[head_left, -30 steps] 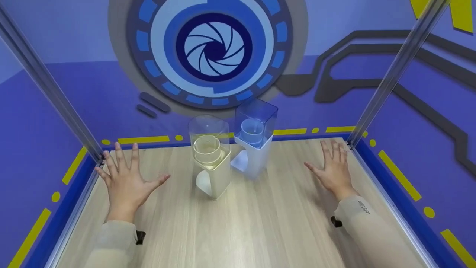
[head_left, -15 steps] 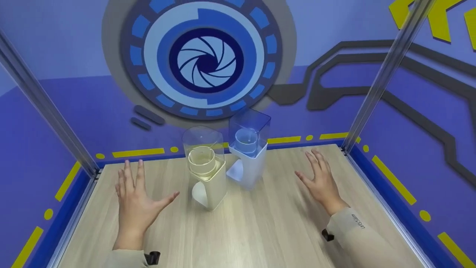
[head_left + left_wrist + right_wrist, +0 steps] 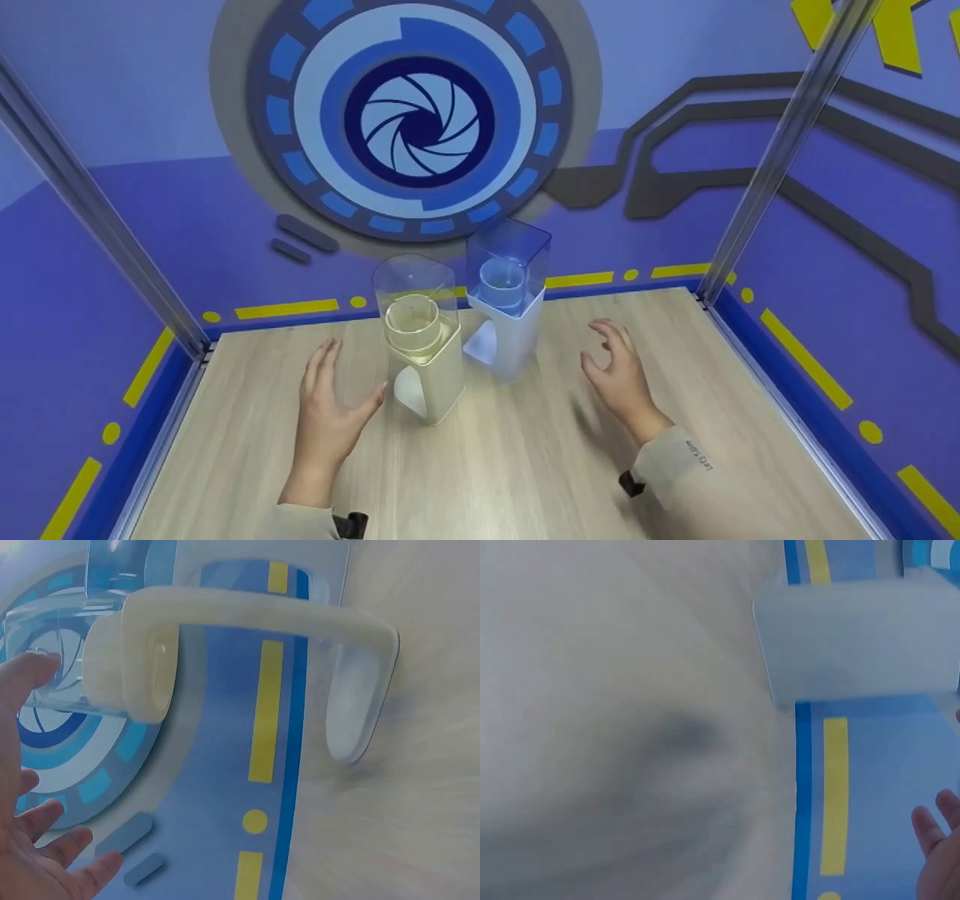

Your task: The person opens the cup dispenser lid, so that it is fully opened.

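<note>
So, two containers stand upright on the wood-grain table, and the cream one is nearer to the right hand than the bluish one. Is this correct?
Not quite: the head view shows that the bluish container is the one nearer to the right hand; the cream container is nearer to the left hand. Both do stand upright on the wood-grain table.

Purple-blue walls (image 3: 150,195) bound the wood-grain desk (image 3: 510,480), with a left post (image 3: 96,202) and a right post (image 3: 784,150) of metal at its far corners. Above its back edge, yellow dashes (image 3: 286,309) run beneath a round emblem (image 3: 420,127) with shutter-like blades.
</note>
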